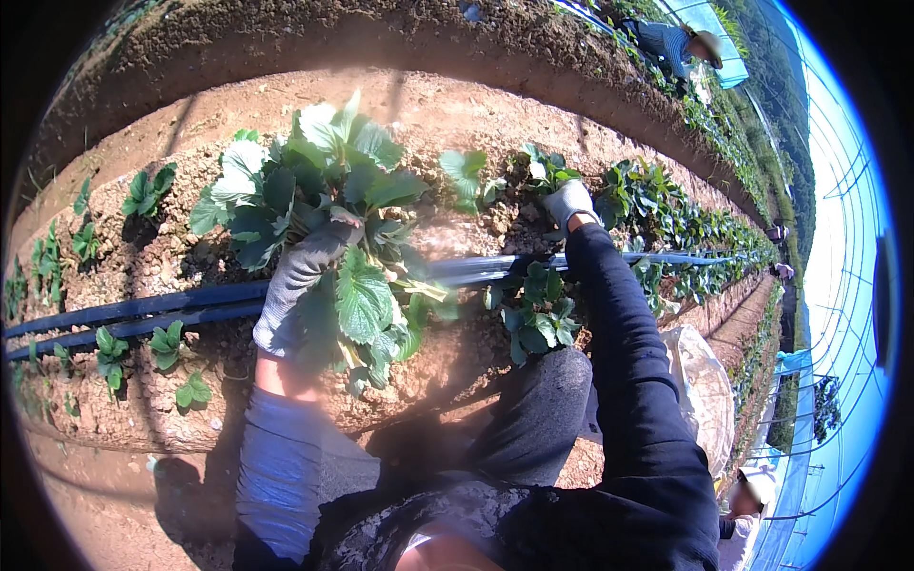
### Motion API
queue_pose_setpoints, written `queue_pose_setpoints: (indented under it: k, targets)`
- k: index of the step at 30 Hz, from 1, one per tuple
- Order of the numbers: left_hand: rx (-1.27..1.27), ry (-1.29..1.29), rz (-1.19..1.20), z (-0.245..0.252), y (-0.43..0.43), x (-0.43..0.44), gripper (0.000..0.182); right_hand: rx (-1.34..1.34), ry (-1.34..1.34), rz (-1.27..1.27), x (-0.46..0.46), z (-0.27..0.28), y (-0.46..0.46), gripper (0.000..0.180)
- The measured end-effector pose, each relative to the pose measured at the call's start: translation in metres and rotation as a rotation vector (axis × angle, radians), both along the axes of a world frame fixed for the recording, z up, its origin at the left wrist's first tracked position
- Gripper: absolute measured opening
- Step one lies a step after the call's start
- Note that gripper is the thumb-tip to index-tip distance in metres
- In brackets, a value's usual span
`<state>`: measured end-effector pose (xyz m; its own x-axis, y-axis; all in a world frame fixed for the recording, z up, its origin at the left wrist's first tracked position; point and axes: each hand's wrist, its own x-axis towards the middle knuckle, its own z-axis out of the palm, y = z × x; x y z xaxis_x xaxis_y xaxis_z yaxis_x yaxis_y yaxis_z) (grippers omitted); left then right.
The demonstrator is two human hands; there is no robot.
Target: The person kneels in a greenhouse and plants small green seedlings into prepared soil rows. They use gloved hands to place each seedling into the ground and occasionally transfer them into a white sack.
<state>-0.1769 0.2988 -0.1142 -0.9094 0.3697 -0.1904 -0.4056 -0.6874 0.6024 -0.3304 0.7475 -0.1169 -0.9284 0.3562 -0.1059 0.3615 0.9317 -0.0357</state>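
Observation:
My left hand (307, 275), in a pale knit glove, grips a large bunch of strawberry plants (364, 285). Broad toothed leaves spread above and below the fist, with pale stems poking out on the right. Further right, my right hand (570, 202) wears a similar glove and reaches down to a small strawberry plant (546, 169) rooted in the soil bed. Its fingertips are hidden among the leaves and soil. Just left of that hand grows another young plant (465, 177).
Black drip hoses (178, 303) run along the bed between plant rows. A white sack (700, 392) stands beside my right arm. A person (671, 46) bends over a far row, and another person (746, 499) is at lower right. Hoop frames (850, 278) arch at right.

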Motion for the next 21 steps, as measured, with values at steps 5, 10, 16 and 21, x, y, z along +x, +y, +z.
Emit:
queue_pose_setpoints:
  k: [5,10,16,21]
  targets:
    - [-0.010,0.015,-0.002,-0.007,0.000,-0.006,0.032,0.222,-0.003,0.091,0.011,0.001,-0.033,0.024]
    - [-0.017,-0.012,-0.011,-0.005,0.002,-0.014,0.032,0.104,0.038,0.092,0.032,0.000,-0.045,0.029]
    - [-0.024,-0.046,-0.008,-0.002,0.004,-0.021,0.032,-0.782,0.301,-0.248,0.051,0.018,0.014,0.013]
    - [-0.019,-0.090,-0.017,0.001,0.005,-0.030,0.032,-0.907,0.587,-0.526,0.022,0.058,0.094,0.005]
